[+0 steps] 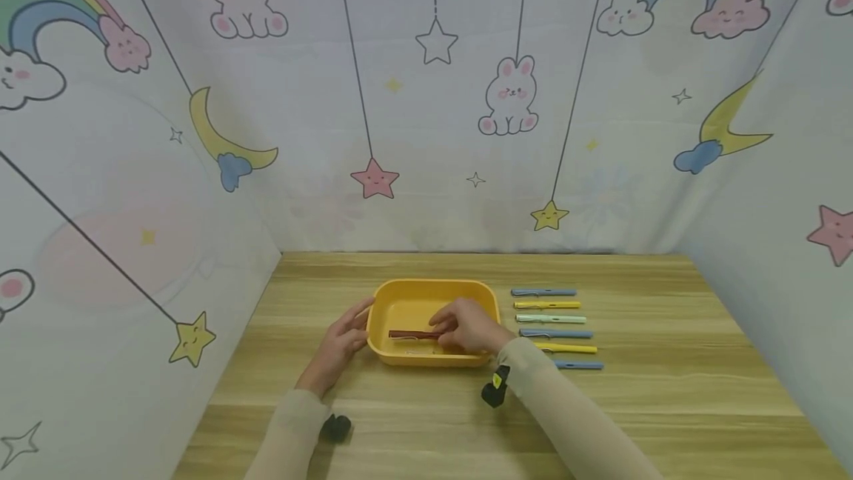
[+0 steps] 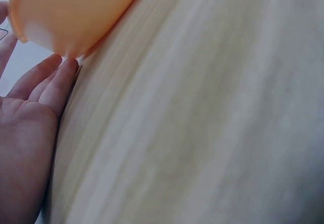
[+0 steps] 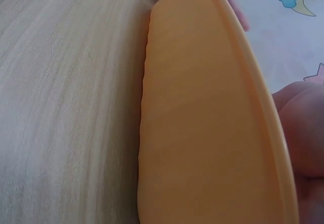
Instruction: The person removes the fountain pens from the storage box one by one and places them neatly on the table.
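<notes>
In the head view a yellow-orange plastic tray (image 1: 433,286) stands on the table. My right hand (image 1: 469,328) reaches into it and pinches the right end of a dark red pen (image 1: 408,334), which lies crosswise inside the tray. Nearer the tray's front wall shows a pale, thin item (image 1: 420,352), too small to make out. My left hand (image 1: 341,347) touches the tray's left end with its fingers extended; in the left wrist view the fingertips (image 2: 68,67) meet the tray's outer wall. The right wrist view shows mostly the tray's side (image 3: 202,113), hiding the right fingers and the pen.
Right of the tray several pens lie in a column, among them a blue pen (image 1: 543,292), a yellow pen (image 1: 546,305) and a mint pen (image 1: 550,319). My right forearm partly covers the nearest ones. Patterned cloth walls (image 1: 426,132) enclose the wooden table (image 1: 413,421).
</notes>
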A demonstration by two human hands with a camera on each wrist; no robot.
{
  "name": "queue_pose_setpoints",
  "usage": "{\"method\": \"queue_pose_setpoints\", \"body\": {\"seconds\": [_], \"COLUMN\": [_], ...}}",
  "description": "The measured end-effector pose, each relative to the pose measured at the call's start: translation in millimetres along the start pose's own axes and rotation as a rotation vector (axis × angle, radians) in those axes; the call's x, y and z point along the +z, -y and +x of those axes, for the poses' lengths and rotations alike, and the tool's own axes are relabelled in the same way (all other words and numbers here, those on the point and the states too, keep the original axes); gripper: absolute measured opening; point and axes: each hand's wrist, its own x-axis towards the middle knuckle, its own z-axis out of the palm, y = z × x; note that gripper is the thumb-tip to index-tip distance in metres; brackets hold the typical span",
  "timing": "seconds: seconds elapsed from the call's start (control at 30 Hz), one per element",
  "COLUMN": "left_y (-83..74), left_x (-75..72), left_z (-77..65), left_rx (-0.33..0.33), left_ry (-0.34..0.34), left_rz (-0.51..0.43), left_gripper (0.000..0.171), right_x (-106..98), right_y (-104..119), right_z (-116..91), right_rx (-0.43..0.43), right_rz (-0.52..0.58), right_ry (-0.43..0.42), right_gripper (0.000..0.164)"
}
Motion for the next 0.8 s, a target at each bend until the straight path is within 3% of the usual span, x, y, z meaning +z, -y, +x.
{"method": "queue_pose_setpoints", "body": {"seconds": [0.43,0.8], "left_y": [-0.9,-2.5], "left_x": [1.5,1.3], "left_z": [-0.8,-1.9], "left_rx": [0.004,0.010], "left_ry": [-0.002,0.003], "left_rz": [-0.015,-0.016], "left_gripper": [0.066,0.067], "right_x": [-9,-13], "right_y": [0,-4], "right_z": [-6,-15], "right_rx": [-0.049,-0.139], "right_rz": [0.008,0.042], "right_ry": [-0.053,-0.153], "right_gripper": [0.035,0.031]}}
